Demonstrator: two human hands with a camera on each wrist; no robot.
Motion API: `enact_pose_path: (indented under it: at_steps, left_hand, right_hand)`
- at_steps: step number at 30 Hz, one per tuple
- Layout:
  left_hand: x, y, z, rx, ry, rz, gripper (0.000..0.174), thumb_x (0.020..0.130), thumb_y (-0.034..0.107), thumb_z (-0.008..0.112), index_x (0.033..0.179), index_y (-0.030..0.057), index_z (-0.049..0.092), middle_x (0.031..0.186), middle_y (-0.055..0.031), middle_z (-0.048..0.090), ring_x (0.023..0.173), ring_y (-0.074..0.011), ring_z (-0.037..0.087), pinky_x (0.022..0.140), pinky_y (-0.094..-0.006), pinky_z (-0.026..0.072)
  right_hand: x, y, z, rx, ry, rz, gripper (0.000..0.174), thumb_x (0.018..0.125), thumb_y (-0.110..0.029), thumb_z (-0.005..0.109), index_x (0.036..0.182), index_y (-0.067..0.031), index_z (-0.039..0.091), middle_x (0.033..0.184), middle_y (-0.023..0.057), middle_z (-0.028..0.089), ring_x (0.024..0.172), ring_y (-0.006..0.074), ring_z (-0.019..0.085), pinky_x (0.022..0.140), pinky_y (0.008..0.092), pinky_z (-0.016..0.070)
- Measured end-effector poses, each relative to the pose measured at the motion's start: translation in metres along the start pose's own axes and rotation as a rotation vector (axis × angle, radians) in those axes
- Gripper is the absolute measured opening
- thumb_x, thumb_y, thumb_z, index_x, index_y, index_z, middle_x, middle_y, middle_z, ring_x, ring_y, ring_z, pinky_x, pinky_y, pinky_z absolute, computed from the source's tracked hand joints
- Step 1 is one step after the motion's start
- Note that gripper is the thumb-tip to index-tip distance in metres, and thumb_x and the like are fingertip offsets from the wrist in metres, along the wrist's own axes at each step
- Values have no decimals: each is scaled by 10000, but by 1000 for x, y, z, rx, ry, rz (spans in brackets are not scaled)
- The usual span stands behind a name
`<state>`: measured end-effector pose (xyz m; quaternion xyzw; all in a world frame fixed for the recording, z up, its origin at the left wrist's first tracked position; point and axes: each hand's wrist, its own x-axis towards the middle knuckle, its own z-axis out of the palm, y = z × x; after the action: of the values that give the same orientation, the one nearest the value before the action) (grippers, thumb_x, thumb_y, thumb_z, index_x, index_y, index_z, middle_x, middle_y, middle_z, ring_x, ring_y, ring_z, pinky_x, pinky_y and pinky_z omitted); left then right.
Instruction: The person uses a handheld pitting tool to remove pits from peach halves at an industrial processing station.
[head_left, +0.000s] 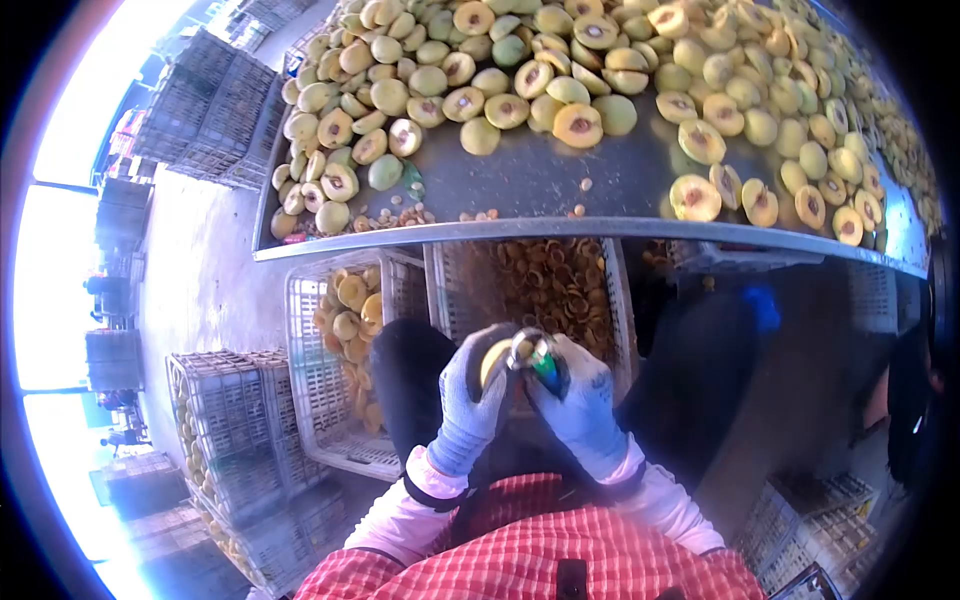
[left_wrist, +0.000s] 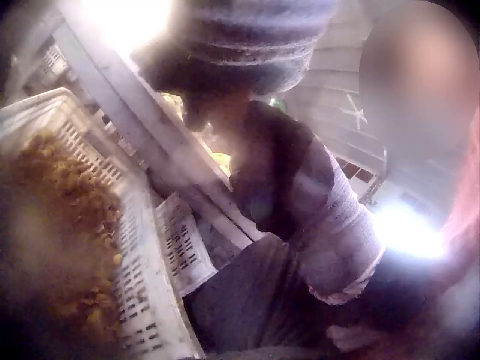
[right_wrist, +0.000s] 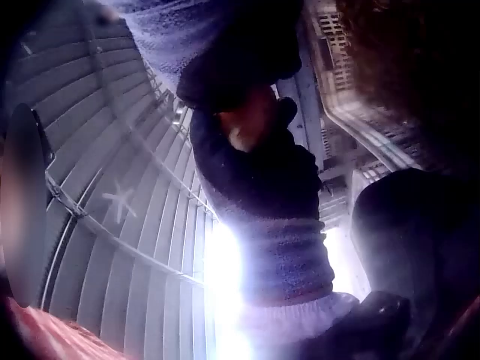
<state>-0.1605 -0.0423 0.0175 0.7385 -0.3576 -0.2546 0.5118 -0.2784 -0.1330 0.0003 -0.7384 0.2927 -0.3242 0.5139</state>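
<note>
Sitting just back from the steel table (head_left: pixel 600 232), the person works with both hands close together over the lap, below the table's front edge. Both hands wear pale knitted gloves. The left hand (head_left: pixel 470 400) has its fingers curled round a yellow fruit (head_left: pixel 492 358), cupping it from the left side so that only a strip of its flesh shows between the fingers. The right hand (head_left: pixel 582 402) is closed round a small tool (head_left: pixel 530 352) with a shiny metal ring at its tip and a green handle; the ring sits against the fruit, right where the two hands meet. Both wrist views are too blurred and backlit to show the fingertips any more closely.

On the table lies a wide heap of halved fruit (head_left: pixel 560 90), many pieces cut side up with reddish hollows, and a few loose stones (head_left: pixel 400 215) lie near the front edge. Under the table, beyond the hands, stands a white crate (head_left: pixel 300 330) holding yellow halves, and just beside it a second crate (head_left: pixel 545 280) full of brownish stones. Stacked crates (head_left: pixel 230 420) stand on the floor to the person's left. A red checked apron (head_left: pixel 540 550) covers the person's front
</note>
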Motion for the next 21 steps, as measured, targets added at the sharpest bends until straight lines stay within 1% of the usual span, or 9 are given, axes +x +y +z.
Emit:
enact_pose_path:
  at_steps: [3, 5, 7, 9, 11, 14, 17, 18, 21]
  left_hand:
    - [-7, -20, -28, -250, 352, -91, 250, 901, 146, 588, 1076, -32, 590, 974, -105, 634, 897, -178, 600, 828, -308, 478]
    - [-3, -58, -84, 214, 624, 83, 245, 931, 183, 585, 1061, -25, 597, 932, -85, 616, 870, -167, 579, 796, -305, 477]
    - [16, -57, -141, 40, 496, -123, 288, 881, 212, 652, 1045, -20, 603, 940, -118, 616, 861, -220, 594, 785, -327, 483]
    - [35, -63, -192, 938, 254, -25, 355, 816, 233, 720, 1045, -14, 609, 948, -155, 615, 818, -283, 600, 765, -361, 496]
    - [83, -61, -206, 772, 260, 69, 425, 761, 241, 763, 1068, -5, 603, 959, -182, 603, 829, -325, 593, 751, -392, 496]
    - [178, 3, -167, 735, 171, 231, 442, 776, 208, 746, 1146, 41, 570, 1094, -179, 582, 1005, -346, 576, 857, -400, 463]
    - [299, -11, -156, 802, 189, 310, 507, 804, 295, 720, 1210, 52, 536, 1161, -195, 562, 1086, -373, 547, 915, -420, 450]
    - [353, -45, -171, 884, 308, 522, 540, 809, 333, 714, 1236, 63, 528, 1185, -214, 551, 1094, -379, 547, 939, -424, 436]
    - [459, -82, -206, 989, 437, 68, 840, 786, 659, 580, 1405, 125, 385, 1402, -233, 390, 1293, -415, 370, 1059, -476, 334]
  right_hand:
    - [-3, -7, -4, 64, 102, 82, 170, 784, -119, 699, 878, -46, 577, 695, 140, 581, 615, 293, 598, 571, 377, 458]
    - [-2, 8, -20, 127, 48, 201, 181, 788, -123, 713, 894, -46, 588, 666, 107, 569, 591, 208, 572, 580, 342, 457]
    - [17, -7, -59, 10, -117, 297, 246, 793, -164, 738, 958, -41, 602, 690, 98, 575, 628, 176, 570, 625, 311, 469]
    - [50, -15, -100, -183, -73, 176, 295, 794, -211, 744, 982, -39, 594, 753, 115, 598, 681, 191, 587, 665, 319, 477]
    - [91, 3, -141, -279, 45, 274, 329, 805, -258, 726, 1008, -38, 589, 815, 142, 601, 756, 226, 597, 715, 340, 477]
    - [179, 61, -198, -765, 213, -8, 398, 813, -273, 689, 1110, -39, 565, 915, 184, 597, 847, 323, 605, 764, 393, 487]
    - [250, 127, -245, -1178, 284, -98, 471, 804, -226, 660, 1233, -96, 516, 1041, 203, 557, 889, 384, 602, 794, 429, 504]
    - [263, 137, -252, -1225, 265, -29, 497, 792, -222, 661, 1252, -115, 507, 1048, 201, 552, 896, 384, 602, 804, 431, 503]
    - [298, 165, -268, -1306, 222, 121, 574, 757, -218, 668, 1297, -150, 484, 1054, 199, 548, 912, 390, 602, 830, 444, 496]
